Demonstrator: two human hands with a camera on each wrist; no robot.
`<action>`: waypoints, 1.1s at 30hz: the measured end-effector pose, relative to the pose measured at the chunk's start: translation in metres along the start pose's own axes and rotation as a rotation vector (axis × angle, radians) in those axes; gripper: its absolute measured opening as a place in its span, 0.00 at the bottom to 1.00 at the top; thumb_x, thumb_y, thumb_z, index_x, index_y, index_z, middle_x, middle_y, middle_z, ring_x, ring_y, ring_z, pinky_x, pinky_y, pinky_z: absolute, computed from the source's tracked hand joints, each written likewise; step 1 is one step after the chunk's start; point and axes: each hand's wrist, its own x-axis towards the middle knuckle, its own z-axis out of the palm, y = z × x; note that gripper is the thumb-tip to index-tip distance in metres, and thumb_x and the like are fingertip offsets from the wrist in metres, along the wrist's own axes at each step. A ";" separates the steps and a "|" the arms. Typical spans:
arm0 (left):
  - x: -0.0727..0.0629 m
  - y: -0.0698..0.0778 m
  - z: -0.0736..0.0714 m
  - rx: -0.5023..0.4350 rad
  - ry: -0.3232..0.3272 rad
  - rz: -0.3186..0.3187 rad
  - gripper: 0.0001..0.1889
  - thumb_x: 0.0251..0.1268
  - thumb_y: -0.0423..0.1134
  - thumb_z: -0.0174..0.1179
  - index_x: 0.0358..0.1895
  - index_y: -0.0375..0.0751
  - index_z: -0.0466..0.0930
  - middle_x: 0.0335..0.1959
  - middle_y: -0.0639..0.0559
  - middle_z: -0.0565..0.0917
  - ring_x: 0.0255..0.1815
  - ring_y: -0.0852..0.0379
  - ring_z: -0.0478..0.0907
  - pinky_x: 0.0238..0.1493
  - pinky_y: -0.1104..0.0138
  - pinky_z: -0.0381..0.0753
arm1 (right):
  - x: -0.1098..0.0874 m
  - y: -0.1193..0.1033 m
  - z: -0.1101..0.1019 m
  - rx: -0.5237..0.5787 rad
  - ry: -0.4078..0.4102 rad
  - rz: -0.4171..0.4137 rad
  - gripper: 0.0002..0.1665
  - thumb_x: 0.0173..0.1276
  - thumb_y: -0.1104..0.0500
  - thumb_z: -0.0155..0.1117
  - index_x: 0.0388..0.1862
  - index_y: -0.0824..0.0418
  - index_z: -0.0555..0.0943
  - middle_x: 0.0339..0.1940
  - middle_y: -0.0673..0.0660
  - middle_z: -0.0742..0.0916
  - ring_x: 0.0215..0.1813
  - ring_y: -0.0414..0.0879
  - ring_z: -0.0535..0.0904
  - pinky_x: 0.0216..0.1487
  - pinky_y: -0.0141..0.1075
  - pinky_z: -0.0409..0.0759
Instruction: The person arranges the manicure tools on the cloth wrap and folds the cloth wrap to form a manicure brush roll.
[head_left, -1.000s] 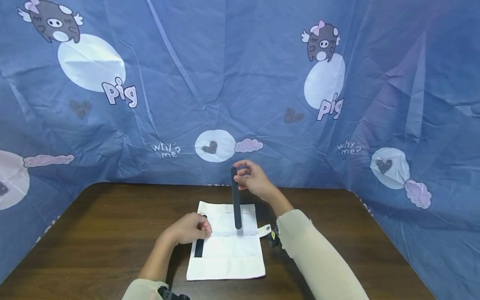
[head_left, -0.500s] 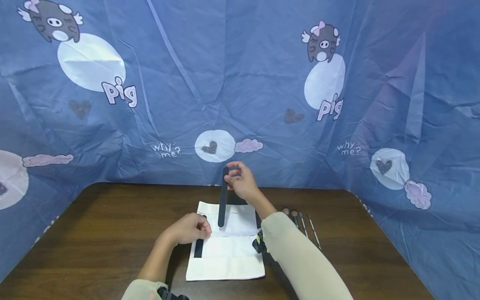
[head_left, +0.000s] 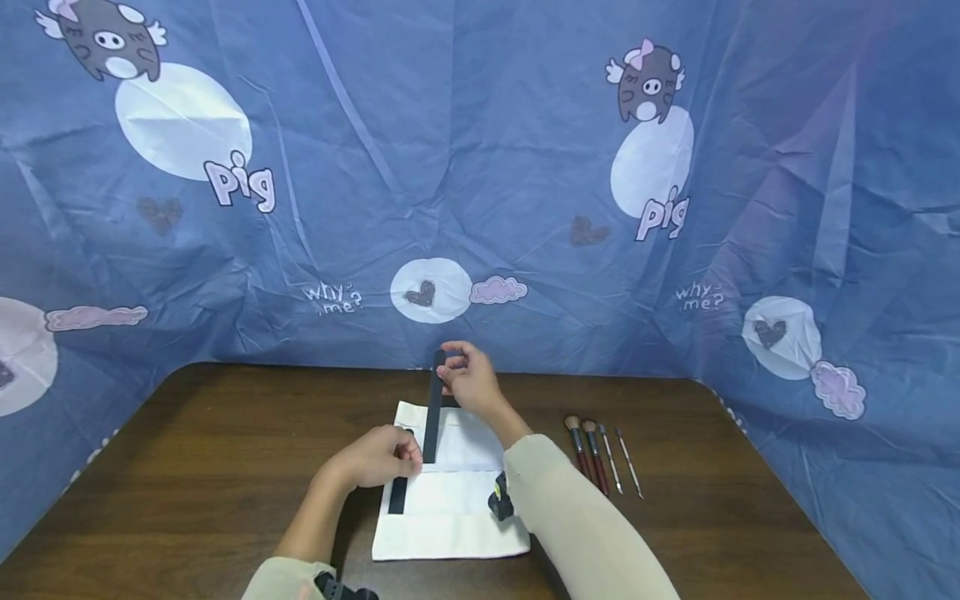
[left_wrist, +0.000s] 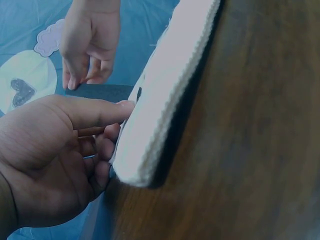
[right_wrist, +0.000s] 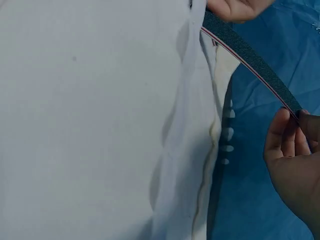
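My right hand (head_left: 471, 382) pinches the upper end of a black nail file (head_left: 433, 417), held tilted above a white cloth roll (head_left: 465, 533). The file's lower end meets the edge of the roll's pocket beside my left hand (head_left: 378, 457). In the right wrist view the file (right_wrist: 255, 62) shows a rough dark face and a thin red line along its side, its far end hidden behind the cloth. My left thumb and fingers pinch the pocket's edge, seen close in the left wrist view. Another black strip (head_left: 397, 497) lies in the roll's left side, partly covered by that hand.
To the right on the brown wooden table (head_left: 225, 467) lie two makeup brushes (head_left: 592, 454) and two thin metal tools (head_left: 628, 462). A blue printed curtain (head_left: 525, 167) hangs behind the table's far edge.
My right hand has carried the nail file leftward, then down, to the pocket edge near my left hand. Its sleeve no longer covers the brushes and thin tools. My left hand stays in place.
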 end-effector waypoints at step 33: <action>-0.001 -0.002 -0.003 -0.024 -0.015 -0.004 0.05 0.63 0.25 0.64 0.32 0.38 0.82 0.24 0.55 0.78 0.29 0.58 0.71 0.32 0.67 0.71 | -0.013 0.013 0.001 -0.080 -0.229 0.219 0.34 0.66 0.81 0.60 0.71 0.70 0.70 0.41 0.59 0.78 0.33 0.45 0.79 0.37 0.40 0.87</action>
